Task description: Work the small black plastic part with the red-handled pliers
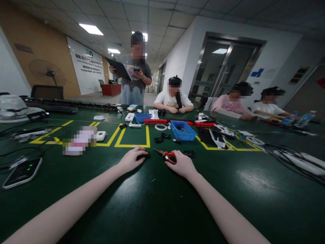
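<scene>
My left hand (132,160) rests low over the green table, its fingers curled around a small black object (145,155) mostly hidden beneath them. In my right hand (183,163) are needle-nose pliers (169,156) with red and black handles, their jaws pointing left toward my other hand. Just past the right hand lies a black bundle (189,154), partly covered by it. Beyond the pliers sit two more small black bundles (159,139) and a small dark cylindrical piece (177,140), beside a blue tray (183,131) with a dark item inside.
Yellow tape (132,146) marks boxes on the table. A phone (22,173) lies at left, near cables. Red strips (156,121), a white tape roll (160,127) and a second blue tray (142,118) are farther back. White cables (299,162) lie right. Several people are across the table.
</scene>
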`<state>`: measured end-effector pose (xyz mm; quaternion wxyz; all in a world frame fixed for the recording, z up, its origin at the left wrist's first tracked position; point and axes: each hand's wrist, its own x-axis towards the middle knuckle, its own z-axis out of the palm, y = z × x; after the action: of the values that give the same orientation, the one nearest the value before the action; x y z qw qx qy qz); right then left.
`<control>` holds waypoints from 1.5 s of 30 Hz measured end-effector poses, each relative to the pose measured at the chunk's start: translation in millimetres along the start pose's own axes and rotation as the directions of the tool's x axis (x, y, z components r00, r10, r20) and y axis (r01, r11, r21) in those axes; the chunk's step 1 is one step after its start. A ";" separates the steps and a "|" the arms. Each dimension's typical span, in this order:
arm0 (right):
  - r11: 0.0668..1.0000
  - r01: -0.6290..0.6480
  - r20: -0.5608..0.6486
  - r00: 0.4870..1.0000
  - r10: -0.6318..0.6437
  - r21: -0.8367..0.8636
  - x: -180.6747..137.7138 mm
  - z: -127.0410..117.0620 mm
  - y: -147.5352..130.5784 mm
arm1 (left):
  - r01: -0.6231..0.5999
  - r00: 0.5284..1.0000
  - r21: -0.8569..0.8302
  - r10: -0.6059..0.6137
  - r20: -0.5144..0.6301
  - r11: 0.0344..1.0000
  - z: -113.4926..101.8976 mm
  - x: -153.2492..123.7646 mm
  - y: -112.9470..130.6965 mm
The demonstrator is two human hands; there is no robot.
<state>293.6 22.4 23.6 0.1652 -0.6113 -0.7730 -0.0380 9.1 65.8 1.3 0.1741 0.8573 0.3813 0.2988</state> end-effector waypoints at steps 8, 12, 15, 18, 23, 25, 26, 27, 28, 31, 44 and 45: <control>0.950 0.312 -0.108 0.945 -0.309 0.011 -0.2 -7.9 -9.6 | -0.028 0.999 -0.134 0.022 -0.044 0.991 -7.7 -13.1 -11.6; 0.888 0.460 -0.103 0.884 -0.457 0.006 -4.4 -8.4 -22.2 | -0.026 0.999 -0.151 0.022 -0.031 0.988 -7.8 -24.6 -9.3; 0.828 0.558 -0.089 0.823 -0.561 -0.058 -8.3 -9.6 -27.9 | -0.035 0.999 -0.153 0.033 -0.017 0.988 -7.6 -29.0 -6.4; 0.809 0.576 -0.112 0.802 -0.587 -0.114 -10.9 -13.4 -26.9 | -0.039 0.999 -0.146 0.037 -0.017 0.989 -7.9 -29.2 -5.5; 0.831 0.542 -0.120 0.823 -0.556 -0.127 -9.8 -17.0 -18.3 | -0.048 0.999 -0.135 0.047 -0.010 0.990 -9.5 -28.1 -6.6; 0.822 0.554 -0.095 0.818 -0.567 -0.135 -8.1 -14.9 -17.1 | -0.045 0.999 -0.132 0.043 -0.011 0.990 -9.7 -28.6 -7.3; 0.813 0.565 -0.081 0.812 -0.578 -0.138 -7.2 -13.3 -17.4 | -0.039 0.999 -0.129 0.038 -0.015 0.991 -9.6 -29.1 -7.8; 0.806 0.576 -0.072 0.806 -0.588 -0.140 -6.5 -11.7 -18.0 | -0.033 0.999 -0.125 0.030 -0.021 0.992 -9.4 -29.9 -8.3; 0.801 0.583 -0.064 0.802 -0.595 -0.138 -5.9 -10.1 -18.9 | -0.025 0.999 -0.121 0.021 -0.029 0.992 -9.2 -30.8 -8.8; 0.807 0.577 -0.062 0.807 -0.587 -0.124 -5.2 -7.0 -21.4 | -0.005 0.999 -0.113 0.000 -0.048 0.994 -8.4 -34.0 -9.9; 0.771 0.610 -0.156 0.756 -0.636 -0.185 -5.0 -2.3 -19.7 | -0.024 1.000 -0.163 0.022 -0.014 0.986 -12.1 -38.5 -14.4; 0.769 0.614 -0.155 0.754 -0.638 -0.179 -5.4 -2.8 -20.8 | -0.023 1.000 -0.167 0.022 -0.008 0.986 -13.1 -39.1 -14.5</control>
<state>275.3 11.4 27.6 0.1862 -0.3183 -0.9078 -0.1996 -28.1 46.5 -11.3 0.2407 0.8431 0.3457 0.3342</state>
